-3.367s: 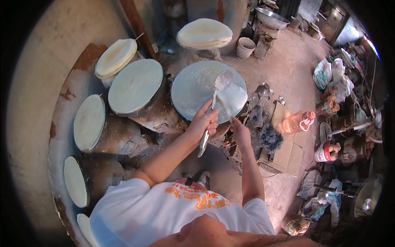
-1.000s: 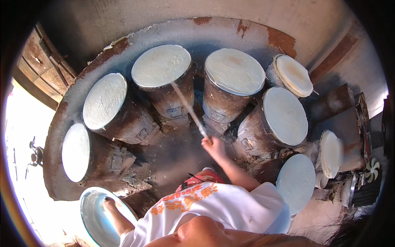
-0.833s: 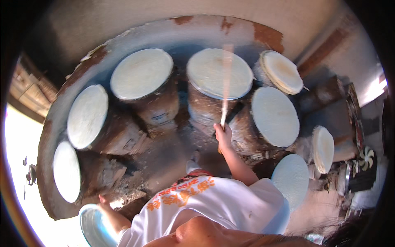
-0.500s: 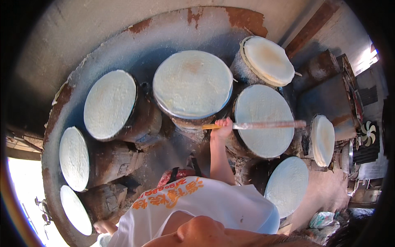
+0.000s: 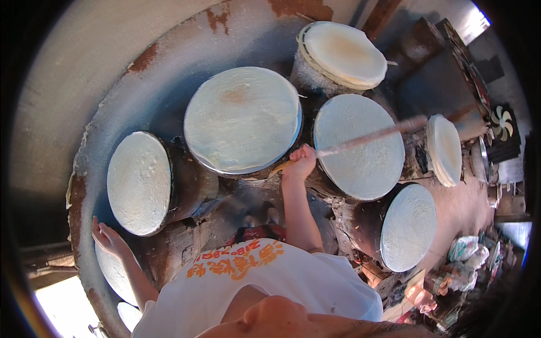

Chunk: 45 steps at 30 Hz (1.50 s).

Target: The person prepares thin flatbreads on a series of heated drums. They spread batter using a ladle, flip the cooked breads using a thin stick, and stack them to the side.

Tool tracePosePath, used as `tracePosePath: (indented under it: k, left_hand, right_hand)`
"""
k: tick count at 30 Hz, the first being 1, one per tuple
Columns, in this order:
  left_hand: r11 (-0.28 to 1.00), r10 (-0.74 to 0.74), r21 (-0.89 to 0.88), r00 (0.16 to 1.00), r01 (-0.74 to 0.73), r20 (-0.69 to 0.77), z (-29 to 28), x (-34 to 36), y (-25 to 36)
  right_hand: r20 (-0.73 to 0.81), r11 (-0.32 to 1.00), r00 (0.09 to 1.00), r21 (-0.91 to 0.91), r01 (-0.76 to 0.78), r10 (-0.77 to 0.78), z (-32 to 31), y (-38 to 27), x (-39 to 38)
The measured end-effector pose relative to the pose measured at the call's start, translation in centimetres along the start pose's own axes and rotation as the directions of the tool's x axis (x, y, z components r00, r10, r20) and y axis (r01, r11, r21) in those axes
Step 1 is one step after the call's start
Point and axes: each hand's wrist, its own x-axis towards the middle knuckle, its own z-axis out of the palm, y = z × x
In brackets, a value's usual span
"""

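Note:
My right hand (image 5: pixel 300 162) is closed around the yellow handle of a long, flat-bladed spatula (image 5: pixel 366 139). Its reddish-brown blade points right and a little up, across a round griddle (image 5: pixel 359 158) coated in pale batter; whether it touches the batter, I cannot tell. Beside that hand is the large middle griddle (image 5: pixel 243 121), also covered by a white layer with a brownish patch. My left hand (image 5: pixel 111 241) holds nothing, its fingers stretched out over the upper edge of a coated griddle (image 5: pixel 116 270) at the lower left, partly hidden by my forearm.
Another coated griddle (image 5: pixel 139 183) stands left, one (image 5: pixel 409 227) lower right. Stacked thin pancakes top a round stand (image 5: pixel 344 55) at the back and another pile (image 5: pixel 444 150) lies right. A curved, rusty-edged wall (image 5: pixel 163 67) encloses the left. Bags (image 5: pixel 465 253) and a fan (image 5: pixel 501 124) are at right.
My left hand has risen from the lower left edge to the left griddle. The spatula's blade has tilted upward at its right end. My view has turned, shifting the griddles.

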Motion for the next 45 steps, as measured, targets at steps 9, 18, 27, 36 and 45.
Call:
tracePosePath:
  k: [9, 18, 27, 36, 45]
  left_hand:
    - [0.718, 0.681, -0.481, 0.651, -0.504, 0.335, 18.9, -8.0, 16.6]
    - [0.142, 0.952, -0.858, -0.169, -0.493, 0.254, 26.8, -30.2, 34.6]
    - [0.053, 0.912, -0.921, -0.357, -0.386, 0.202, 31.7, -31.9, 36.7]
    - [-0.103, 0.950, -0.966, -0.310, -0.236, -0.026, 33.1, -31.7, 40.4]
    - [-0.223, 0.930, -0.910, -0.355, -0.349, -0.092, 33.4, -30.0, 40.1]
  right_hand:
    - [0.363, 0.771, 0.910, -0.515, 0.375, -0.200, -0.1, -3.9, -1.5]
    - [0.413, -0.128, 0.821, -0.909, 0.396, -0.395, -10.3, -31.0, 9.3]
    - [0.270, 0.074, 0.903, -0.948, 0.311, -0.334, -14.4, -37.8, 10.8]
    - [0.190, 0.371, 0.928, -0.876, 0.307, -0.321, -17.0, -38.7, 10.1]
    - [0.142, 0.395, 0.955, -0.887, 0.240, -0.261, -18.5, -38.0, 8.4]
